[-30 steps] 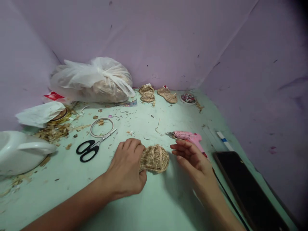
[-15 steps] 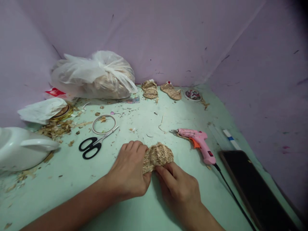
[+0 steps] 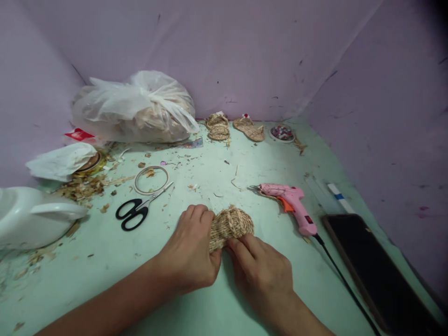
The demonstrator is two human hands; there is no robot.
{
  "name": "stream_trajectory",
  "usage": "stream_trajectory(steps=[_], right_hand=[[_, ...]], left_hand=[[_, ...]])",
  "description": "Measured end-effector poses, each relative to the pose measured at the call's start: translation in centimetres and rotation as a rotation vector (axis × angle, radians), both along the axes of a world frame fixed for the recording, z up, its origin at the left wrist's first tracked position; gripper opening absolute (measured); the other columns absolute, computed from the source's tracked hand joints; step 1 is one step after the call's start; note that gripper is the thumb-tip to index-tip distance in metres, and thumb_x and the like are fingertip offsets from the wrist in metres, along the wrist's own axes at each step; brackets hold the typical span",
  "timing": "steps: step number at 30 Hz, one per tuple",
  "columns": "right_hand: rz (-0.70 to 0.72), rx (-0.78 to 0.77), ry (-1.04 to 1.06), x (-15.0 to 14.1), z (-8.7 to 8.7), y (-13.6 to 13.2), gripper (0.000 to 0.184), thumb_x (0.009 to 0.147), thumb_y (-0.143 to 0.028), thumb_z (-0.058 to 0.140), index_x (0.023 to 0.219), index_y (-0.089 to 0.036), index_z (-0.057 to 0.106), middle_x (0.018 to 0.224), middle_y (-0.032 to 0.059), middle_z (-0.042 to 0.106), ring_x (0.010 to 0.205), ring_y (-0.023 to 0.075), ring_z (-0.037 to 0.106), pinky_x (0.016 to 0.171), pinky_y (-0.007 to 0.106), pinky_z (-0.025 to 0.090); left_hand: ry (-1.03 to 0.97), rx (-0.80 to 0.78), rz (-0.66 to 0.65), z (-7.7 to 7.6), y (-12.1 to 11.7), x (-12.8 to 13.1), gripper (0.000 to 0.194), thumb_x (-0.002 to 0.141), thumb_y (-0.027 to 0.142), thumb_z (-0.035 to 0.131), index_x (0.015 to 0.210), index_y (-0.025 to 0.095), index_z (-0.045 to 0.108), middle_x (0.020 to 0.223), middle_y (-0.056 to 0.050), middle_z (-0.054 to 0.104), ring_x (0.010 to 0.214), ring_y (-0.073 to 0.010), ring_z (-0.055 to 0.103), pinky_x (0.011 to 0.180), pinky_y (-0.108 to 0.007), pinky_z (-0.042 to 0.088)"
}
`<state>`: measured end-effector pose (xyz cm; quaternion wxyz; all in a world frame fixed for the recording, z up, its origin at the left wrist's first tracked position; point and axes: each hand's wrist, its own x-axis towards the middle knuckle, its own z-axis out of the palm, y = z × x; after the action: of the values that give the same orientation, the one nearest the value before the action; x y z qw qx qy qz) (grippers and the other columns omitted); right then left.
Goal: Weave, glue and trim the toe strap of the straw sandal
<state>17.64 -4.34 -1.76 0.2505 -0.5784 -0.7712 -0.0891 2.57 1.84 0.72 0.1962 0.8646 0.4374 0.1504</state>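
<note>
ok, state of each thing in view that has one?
Woven slipper: gripped by left hand, right hand pinching near edge.
Scissors: lying flat, blades look closed.
Glue gun: on its side, cord attached, power unclear.
Phone: screen dark.
Plastic bag: bulging, top gathered.
Bead dish: uncovered, filled.
Tape ring: lying flat.
Back slippers: lying apart by the wall.

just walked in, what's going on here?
A person's left hand grips a tan, braided-straw, slipper-shaped piece while the right hand holds its near edge. A pink plastic glue gun lies untouched to the right; black-handled metal scissors lie to the left. Two similar tan straw slippers sit by the purple wall.
</note>
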Motion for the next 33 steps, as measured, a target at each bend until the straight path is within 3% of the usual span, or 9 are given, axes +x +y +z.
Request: stream_trajectory(steps=[6,13,33], right_hand=[[-0.019,0.005,0.000,-0.2,0.2,0.1,0.024,0.085,-0.014,0.045,0.077,-0.019,0.066,0.057,0.0014,0.056,0.052,0.0154,0.043,0.052,0.029,0.025],[-0.027,0.000,0.019,-0.4,0.3,0.2,0.024,0.083,-0.011,0.044,0.074,-0.019,0.065,0.056,0.0016,0.055,0.052,0.0158,0.041,0.052,0.029,0.024],[-0.075,0.010,0.088,-0.8,0.2,0.3,0.024,0.074,-0.009,0.046,0.062,-0.020,0.064,0.054,0.0020,0.053,0.051,0.0171,0.039,0.051,0.030,0.022]], left_hand=[[-0.018,0.008,0.044,-0.1,-0.3,0.3,0.031,0.064,0.015,0.054,0.093,0.015,0.046,0.094,-0.011,0.047,0.090,-0.0260,0.044,0.080,-0.047,0.045],[0.005,0.009,0.004,-0.3,0.1,0.2,0.028,0.062,0.018,0.055,0.089,0.013,0.049,0.092,-0.012,0.048,0.089,-0.0267,0.044,0.079,-0.048,0.043],[-0.175,0.073,0.004,-1.4,0.2,0.2,0.026,0.060,0.012,0.055,0.084,0.017,0.049,0.086,-0.009,0.051,0.083,-0.0245,0.046,0.073,-0.042,0.044]])
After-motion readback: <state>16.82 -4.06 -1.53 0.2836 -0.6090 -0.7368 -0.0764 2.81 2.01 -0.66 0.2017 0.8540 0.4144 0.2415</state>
